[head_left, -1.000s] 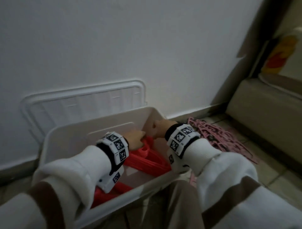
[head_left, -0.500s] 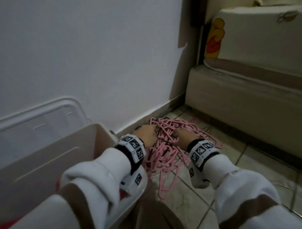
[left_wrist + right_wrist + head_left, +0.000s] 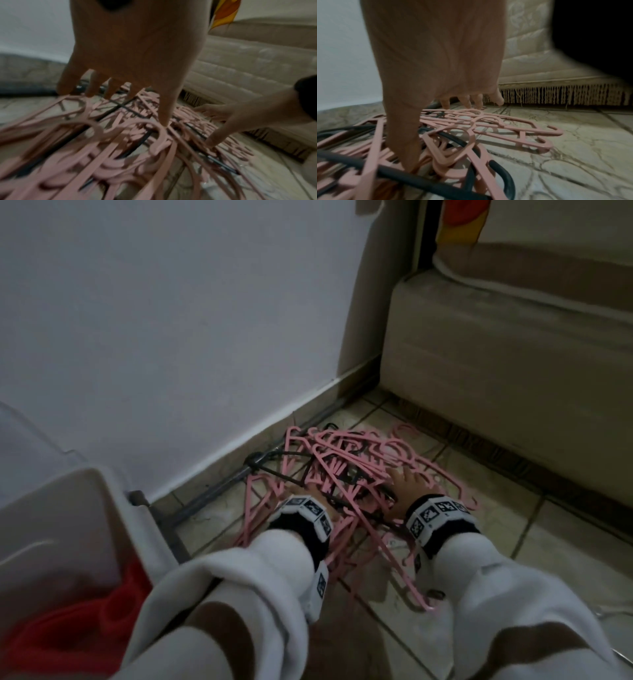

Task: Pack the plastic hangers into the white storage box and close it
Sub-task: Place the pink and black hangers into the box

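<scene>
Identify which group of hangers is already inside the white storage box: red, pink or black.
The red hangers lie inside the white storage box. The pink hangers and black hangers lie tangled on the floor.

White sleeves [image 3: 260, 587] with brown stripes; black wristbands [image 3: 442, 529] carrying checkered marker blocks.

Both arms reach forward and down in white sleeves with tagged wristbands. The left hand [image 3: 301, 494] spreads its straight fingers [image 3: 164, 108] downward, palm down. The right hand [image 3: 407, 487] lies beside it, palm down, fingers [image 3: 496, 97] likewise splayed and extended.
</scene>
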Demonstrator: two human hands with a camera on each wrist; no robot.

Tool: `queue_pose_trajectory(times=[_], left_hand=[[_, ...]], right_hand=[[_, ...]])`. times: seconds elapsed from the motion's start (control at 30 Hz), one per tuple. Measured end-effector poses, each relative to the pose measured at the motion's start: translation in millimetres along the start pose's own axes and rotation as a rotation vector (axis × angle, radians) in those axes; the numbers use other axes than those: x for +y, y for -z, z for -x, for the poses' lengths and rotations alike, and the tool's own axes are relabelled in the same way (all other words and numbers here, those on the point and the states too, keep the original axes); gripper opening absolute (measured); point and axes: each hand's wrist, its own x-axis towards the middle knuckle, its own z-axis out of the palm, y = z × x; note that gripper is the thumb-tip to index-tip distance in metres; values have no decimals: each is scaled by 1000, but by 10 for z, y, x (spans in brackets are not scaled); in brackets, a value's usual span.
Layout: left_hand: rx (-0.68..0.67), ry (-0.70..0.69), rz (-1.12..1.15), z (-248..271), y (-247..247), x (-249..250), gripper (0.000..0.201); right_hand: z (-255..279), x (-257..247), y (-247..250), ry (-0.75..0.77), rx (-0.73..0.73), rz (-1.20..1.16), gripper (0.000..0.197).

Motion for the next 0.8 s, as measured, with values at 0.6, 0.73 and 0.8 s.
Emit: queue_pose_trajectory(times=[0.6,0.73,0.8], left_hand=[[-109,-33,-110,-43,-494,-194,98],[-201,-113,-266,137,-666,-85,103],[-194,-171,-300,212,-705,6,102]], right_hand=[[358,434,-499,24,-45,239,71],[624,618,-581,24,-64,368,52],[707,664,-423,31,-43,391,51]])
